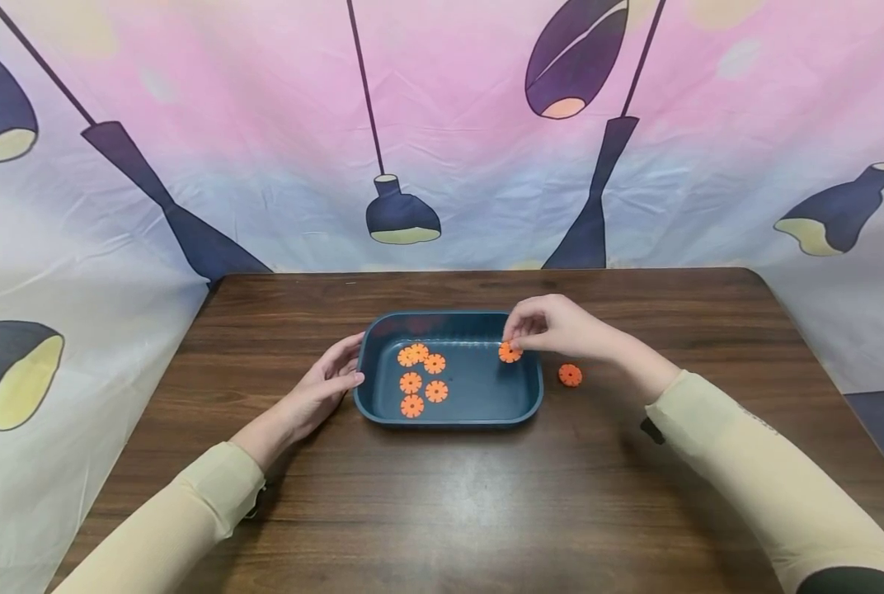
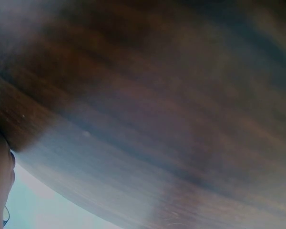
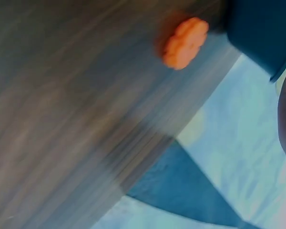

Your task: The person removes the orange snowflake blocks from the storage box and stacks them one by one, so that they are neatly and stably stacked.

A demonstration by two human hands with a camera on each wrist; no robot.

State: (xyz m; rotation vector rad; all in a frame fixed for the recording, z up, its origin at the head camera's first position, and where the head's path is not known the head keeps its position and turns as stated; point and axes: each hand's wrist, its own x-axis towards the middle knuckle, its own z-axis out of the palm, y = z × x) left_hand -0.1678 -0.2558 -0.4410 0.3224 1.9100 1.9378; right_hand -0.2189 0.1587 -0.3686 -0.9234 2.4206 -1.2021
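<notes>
Table [image 1: 442, 503]: discs [image 1: 410, 382] in tray [image 1: 479, 392], between hands [image 1: 322, 389] [image 1: 559, 328]

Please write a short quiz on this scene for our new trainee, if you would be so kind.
1. True or false: the right-hand grip pinches an orange disc.
2. Which end of the dark blue tray does the left-hand grip touch: (A) the person's left or (B) the person's right?
3. Complete: a loose orange disc lies outside the tray, on the ____.

Key: 1. true; 2. A; 3. wooden table.
</notes>
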